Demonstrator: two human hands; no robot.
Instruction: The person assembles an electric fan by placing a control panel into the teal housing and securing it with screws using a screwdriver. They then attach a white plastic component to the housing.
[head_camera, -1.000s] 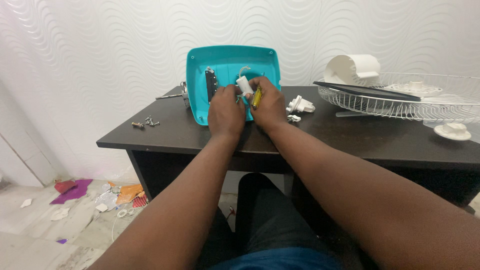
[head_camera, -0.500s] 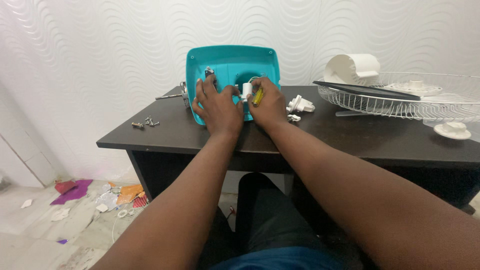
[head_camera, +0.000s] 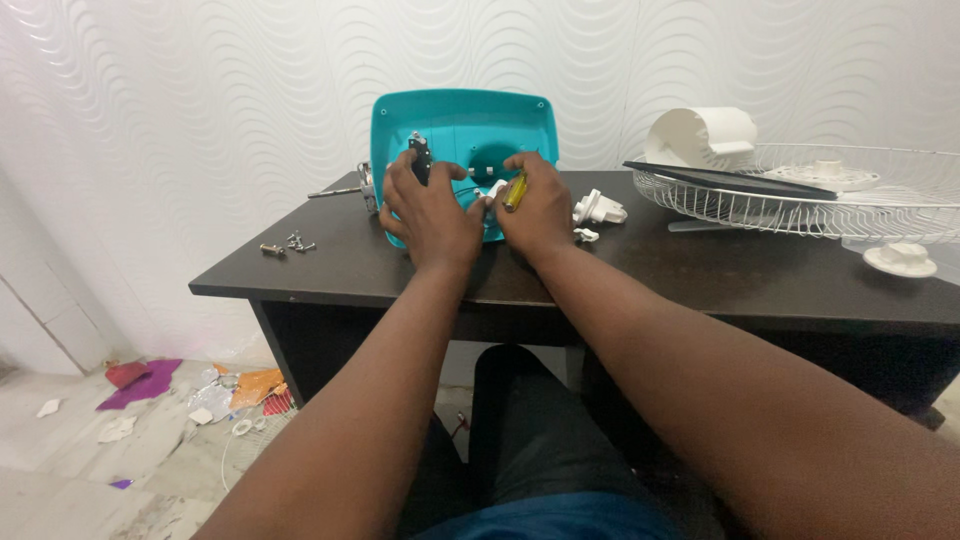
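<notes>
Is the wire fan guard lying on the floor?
No, the wire fan guard rests on the dark table, to the right of both hands.

Left hand (head_camera: 432, 208) has shifted from the white cylindrical part at the centre of the teal housing (head_camera: 462, 122) to the black switch block (head_camera: 421, 160) at its left side, fingers now spread over it. The white cylindrical part (head_camera: 494, 189) (earlier raised and plainly visible between both hands) now sits lower, mostly covered by the thumbs. Right hand (head_camera: 540, 208) has moved slightly upward, its fingertips reaching the housing's central opening, with the yellow-handled tool (head_camera: 514, 191) tilted more steeply.
</notes>
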